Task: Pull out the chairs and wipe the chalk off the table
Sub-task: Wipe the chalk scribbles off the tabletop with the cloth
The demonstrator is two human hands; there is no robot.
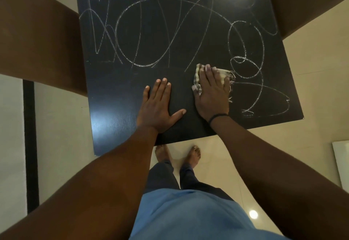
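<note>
A person leans over the dark table (120, 88), the landmark here, with a brown chair (37, 37) drawn back from its left edge. Just inside the near edge, the left hand (158, 105) lies flat and open, fingers spread, holding nothing and bracing the body. Beside it the right hand (211, 92) presses a frayed striped cloth (224, 75) to the top with straight fingers. The surface around both hands looks wiped; chalk scribbles (151, 32) cover the far half and loop over the right corner (264, 88). Firm, overlapping strokes would likely lift most, refolding the cloth as it loads. A second chair (306, 1) stands off the far right corner, leaving open tiled floor (311, 88) along the right edge for stepping round.
</note>
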